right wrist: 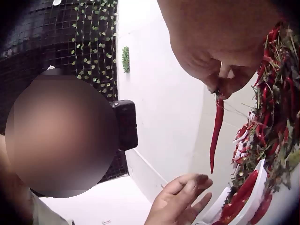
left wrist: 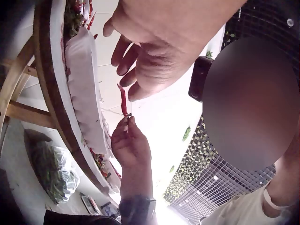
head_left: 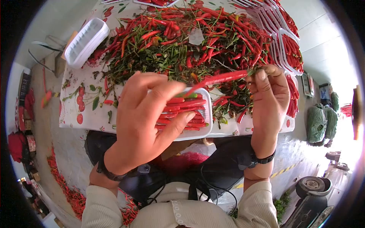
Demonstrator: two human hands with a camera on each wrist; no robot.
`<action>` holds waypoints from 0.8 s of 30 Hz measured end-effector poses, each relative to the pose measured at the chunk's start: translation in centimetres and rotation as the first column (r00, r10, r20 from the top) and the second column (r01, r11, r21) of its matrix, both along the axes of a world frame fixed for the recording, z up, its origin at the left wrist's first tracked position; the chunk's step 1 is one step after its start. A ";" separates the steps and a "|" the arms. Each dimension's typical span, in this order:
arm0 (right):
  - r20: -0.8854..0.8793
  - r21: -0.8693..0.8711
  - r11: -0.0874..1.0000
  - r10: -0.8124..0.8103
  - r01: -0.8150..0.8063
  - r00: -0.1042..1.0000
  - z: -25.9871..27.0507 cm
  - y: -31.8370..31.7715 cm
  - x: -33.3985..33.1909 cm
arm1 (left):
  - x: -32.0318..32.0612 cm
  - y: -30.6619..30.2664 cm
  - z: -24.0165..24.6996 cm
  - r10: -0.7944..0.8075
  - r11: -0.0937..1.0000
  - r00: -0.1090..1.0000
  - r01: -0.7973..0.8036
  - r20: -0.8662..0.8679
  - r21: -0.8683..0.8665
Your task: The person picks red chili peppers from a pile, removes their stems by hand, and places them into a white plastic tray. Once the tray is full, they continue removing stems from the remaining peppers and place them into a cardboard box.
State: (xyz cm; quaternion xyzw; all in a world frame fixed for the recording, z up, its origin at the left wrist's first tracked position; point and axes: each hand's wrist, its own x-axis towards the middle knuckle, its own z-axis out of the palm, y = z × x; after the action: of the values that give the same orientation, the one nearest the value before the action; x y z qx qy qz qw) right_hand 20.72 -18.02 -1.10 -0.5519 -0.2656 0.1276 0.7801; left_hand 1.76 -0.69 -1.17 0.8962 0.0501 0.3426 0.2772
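Observation:
Between thumb and fingers, my right hand (head_left: 269, 95) pinches the stem end of a red chili (head_left: 224, 78); the chili points left in the head view and hangs down in the right wrist view (right wrist: 217, 136). My left hand (head_left: 140, 117) hovers over a white tray (head_left: 208, 114) of red chilies, its fingers spread and relaxed, holding nothing. The chili's free tip is close to the left fingers, and the left wrist view shows a small gap between the left hand (left wrist: 154, 56) and the chili (left wrist: 123, 101). Behind the tray lies a heap of chilies and green stems (head_left: 167, 57).
Empty white trays (head_left: 86, 42) are stacked at the table's back left. Filled chili trays (head_left: 292, 51) stand in overlapping rows along the right side. A flowered cloth (head_left: 76, 110) covers the table. More chilies (head_left: 68, 190) lie on the floor at left.

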 end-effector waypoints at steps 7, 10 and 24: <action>-0.013 -0.077 0.989 0.124 -0.125 0.992 -0.4 0.3 -1.6 | 0.3 0.1 -0.1 -0.040 0.999 0.998 0.039 -0.046 -0.018; 0.022 -0.087 0.988 0.134 -0.131 0.991 -0.3 0.5 -1.8 | 0.6 0.0 -0.4 -0.045 0.999 0.998 0.045 -0.037 -0.005; 0.026 -0.037 0.982 0.187 -0.186 0.982 -0.1 0.9 -2.5 | 0.2 0.9 -0.4 -0.121 0.990 0.992 0.117 -0.044 -0.074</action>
State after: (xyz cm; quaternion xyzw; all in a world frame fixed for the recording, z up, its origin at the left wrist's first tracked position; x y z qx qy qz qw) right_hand 18.27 -17.13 -1.25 -0.5398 -0.3254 0.1966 0.7510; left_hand 1.98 0.23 -1.55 0.8952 0.0154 0.3019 0.3276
